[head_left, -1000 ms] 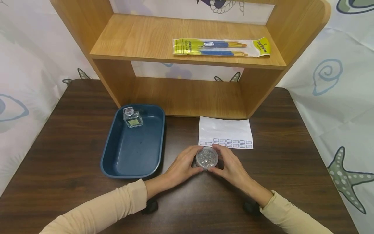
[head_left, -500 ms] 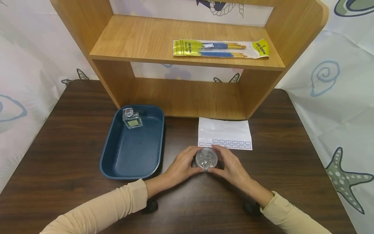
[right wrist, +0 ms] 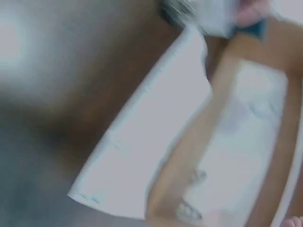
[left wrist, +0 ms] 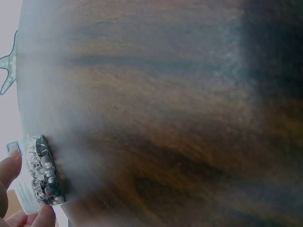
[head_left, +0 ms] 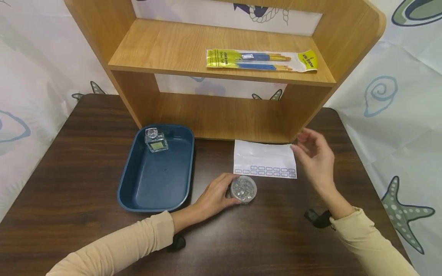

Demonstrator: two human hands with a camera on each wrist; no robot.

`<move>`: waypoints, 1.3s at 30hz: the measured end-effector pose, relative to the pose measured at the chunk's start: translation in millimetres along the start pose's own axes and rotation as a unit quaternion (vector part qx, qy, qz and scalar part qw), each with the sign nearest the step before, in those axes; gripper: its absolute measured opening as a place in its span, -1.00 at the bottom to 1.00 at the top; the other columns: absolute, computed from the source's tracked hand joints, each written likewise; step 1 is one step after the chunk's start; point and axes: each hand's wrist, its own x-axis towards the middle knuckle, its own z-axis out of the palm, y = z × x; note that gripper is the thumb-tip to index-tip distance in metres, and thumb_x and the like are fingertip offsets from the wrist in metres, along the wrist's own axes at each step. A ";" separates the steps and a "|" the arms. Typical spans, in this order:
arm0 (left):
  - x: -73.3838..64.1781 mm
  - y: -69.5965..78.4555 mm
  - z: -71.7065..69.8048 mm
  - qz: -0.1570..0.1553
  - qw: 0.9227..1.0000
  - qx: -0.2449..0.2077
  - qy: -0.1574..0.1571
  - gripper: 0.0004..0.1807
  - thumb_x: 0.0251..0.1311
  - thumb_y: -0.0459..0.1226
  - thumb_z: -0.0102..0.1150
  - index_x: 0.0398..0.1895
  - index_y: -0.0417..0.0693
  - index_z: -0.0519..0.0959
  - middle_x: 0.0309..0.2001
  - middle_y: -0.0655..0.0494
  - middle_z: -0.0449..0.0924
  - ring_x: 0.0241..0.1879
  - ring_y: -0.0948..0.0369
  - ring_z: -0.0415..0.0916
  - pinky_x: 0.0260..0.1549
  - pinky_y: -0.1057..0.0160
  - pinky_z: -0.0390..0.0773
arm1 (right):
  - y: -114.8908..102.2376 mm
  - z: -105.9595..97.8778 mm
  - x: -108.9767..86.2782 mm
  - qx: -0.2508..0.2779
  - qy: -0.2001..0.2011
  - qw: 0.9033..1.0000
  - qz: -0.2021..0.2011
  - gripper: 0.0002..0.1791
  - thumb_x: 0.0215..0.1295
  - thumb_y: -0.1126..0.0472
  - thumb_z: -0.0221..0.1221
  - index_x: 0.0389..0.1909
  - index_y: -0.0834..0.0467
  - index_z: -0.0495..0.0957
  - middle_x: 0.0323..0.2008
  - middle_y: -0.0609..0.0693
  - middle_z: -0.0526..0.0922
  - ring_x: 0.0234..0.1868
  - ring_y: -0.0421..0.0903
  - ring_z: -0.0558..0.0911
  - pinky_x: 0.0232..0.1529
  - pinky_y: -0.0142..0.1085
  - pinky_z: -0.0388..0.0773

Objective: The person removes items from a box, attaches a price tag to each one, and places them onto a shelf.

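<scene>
A small round clear jar [head_left: 243, 189] full of shiny silvery pieces stands on the table. My left hand [head_left: 215, 194] grips it from the left, fingers at its far side and thumb at its near side. In the left wrist view the pieces show through the jar's wall [left wrist: 46, 177]. Just beyond the jar lies a white label sheet [head_left: 264, 155], with rows of blue-framed labels along its near edge. Beside the sheet's far right corner is my right hand [head_left: 318, 163], raised with loosely bent fingers and seemingly nothing in them. The right wrist view is blurred.
A blue tray [head_left: 159, 184] at left holds a glass bottle [head_left: 157, 141]. Behind, a wooden shelf unit [head_left: 221, 119] bears a packet of paintbrushes [head_left: 262, 61] on its upper board. Patterned white cloth [head_left: 390, 142] hangs around the table.
My right hand has let go of the jar and moved right and away from me, to the sheet's far right corner. The left hand stays on the jar.
</scene>
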 end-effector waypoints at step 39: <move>-1.3 6.4 -4.9 -0.021 0.998 -0.022 -0.055 -0.21 -0.23 -0.19 0.53 0.11 -0.28 0.37 0.00 -0.11 0.52 -0.02 0.08 0.51 -0.03 0.15 0.53 | 31.7 1.6 97.3 0.071 0.276 0.951 0.117 -0.84 0.08 0.44 0.26 -0.32 0.18 0.67 -0.42 -0.17 0.60 -0.30 -0.24 0.49 -0.23 -0.43 0.40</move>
